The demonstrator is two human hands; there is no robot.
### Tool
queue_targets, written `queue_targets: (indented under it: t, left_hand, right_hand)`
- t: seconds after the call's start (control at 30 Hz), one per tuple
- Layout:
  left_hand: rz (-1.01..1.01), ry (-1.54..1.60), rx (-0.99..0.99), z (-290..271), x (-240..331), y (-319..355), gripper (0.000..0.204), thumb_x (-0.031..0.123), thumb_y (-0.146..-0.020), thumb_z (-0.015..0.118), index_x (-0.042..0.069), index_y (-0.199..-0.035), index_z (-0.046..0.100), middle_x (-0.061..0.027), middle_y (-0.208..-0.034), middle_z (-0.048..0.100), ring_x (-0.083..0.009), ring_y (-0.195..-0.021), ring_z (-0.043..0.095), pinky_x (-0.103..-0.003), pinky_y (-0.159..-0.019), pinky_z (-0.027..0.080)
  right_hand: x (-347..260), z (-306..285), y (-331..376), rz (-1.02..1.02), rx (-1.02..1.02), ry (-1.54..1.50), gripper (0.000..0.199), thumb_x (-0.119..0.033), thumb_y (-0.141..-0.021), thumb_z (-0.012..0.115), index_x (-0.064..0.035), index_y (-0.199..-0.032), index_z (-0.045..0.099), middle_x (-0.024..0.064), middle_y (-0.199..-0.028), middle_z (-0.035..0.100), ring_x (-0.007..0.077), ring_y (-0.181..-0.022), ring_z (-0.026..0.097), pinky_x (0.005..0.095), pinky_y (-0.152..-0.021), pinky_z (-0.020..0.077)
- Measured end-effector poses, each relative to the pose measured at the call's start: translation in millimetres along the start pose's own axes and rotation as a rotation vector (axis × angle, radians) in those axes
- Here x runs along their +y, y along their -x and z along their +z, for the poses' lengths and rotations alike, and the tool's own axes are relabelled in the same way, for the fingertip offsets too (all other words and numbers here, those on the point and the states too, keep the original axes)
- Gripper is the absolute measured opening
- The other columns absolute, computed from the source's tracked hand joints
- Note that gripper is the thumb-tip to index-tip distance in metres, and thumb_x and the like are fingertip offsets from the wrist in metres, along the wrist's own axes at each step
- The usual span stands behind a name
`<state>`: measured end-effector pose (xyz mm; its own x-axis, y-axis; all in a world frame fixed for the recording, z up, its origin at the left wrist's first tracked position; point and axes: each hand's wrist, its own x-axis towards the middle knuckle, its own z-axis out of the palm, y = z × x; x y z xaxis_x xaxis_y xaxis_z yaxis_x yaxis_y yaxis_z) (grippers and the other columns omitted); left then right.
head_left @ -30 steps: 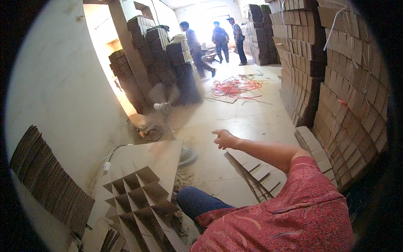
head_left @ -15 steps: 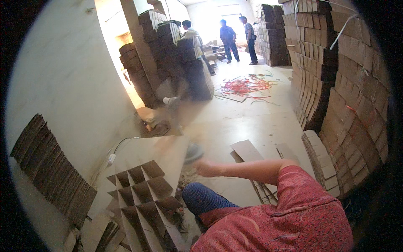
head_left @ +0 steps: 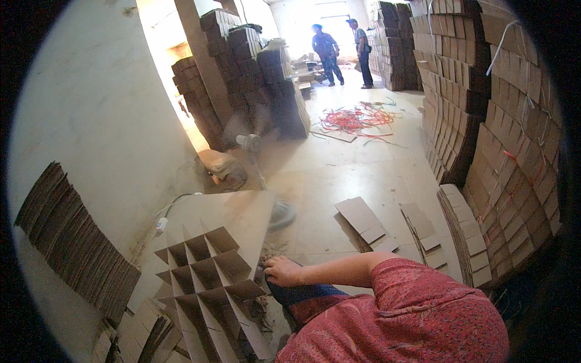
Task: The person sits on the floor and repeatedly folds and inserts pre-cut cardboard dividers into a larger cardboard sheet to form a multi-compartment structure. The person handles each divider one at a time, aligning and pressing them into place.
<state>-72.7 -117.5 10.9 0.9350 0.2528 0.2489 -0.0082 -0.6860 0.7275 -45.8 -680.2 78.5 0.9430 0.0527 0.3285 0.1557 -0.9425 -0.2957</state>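
Observation:
My right hand (head_left: 282, 271) rests on my knee (head_left: 302, 289) in dark blue cloth, its fingers laid loosely over it and holding nothing. My red patterned sleeve and shirt fill the lower right. Just left of the hand, a cardboard divider grid (head_left: 203, 264) with several open cells stands on a pale tabletop (head_left: 242, 209). My left hand is not in sight.
A tall row of cardboard strips (head_left: 75, 242) leans at left. A standing fan (head_left: 249, 143) is beyond the table. Flat cardboard pieces (head_left: 361, 218) lie on the floor; stacked cardboard (head_left: 454, 91) lines the right. Red straps (head_left: 357, 120) and two people (head_left: 327, 54) are farther off.
My right hand, blurred earlier just above the knee, has come down onto it. My view has shifted slightly, and a third person at the back stacks is out of sight.

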Motion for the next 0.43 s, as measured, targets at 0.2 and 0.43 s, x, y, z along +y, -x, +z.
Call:
queue_targets:
  t: [0.2,0.43]
  left_hand:
    - [-0.056,0.086,0.013,2,-12,-4,0.029,0.014,-0.093,0.051,-0.001,-0.116,0.058,-0.0153,-0.102,0.064,-0.0239,-0.096,0.062,-0.032,-0.08,0.052]
    - [-0.195,0.158,-0.041,-3,31,2,0.033,0.019,-0.095,0.05,0.002,-0.123,0.053,-0.0184,-0.113,0.061,-0.0288,-0.101,0.061,-0.036,-0.086,0.052]
  right_hand:
    - [-5,3,-1,0.024,0.057,-0.015,0.035,-0.026,-0.08,0.062,-0.0048,-0.108,0.06,0.0178,-0.112,0.055,0.0352,-0.105,0.051,0.044,-0.089,0.0405]
    - [4,14,-1,0.018,0.045,-0.092,0.037,-0.029,-0.079,0.063,-0.0051,-0.107,0.06,0.0189,-0.11,0.056,0.0372,-0.102,0.052,0.0468,-0.088,0.0422]
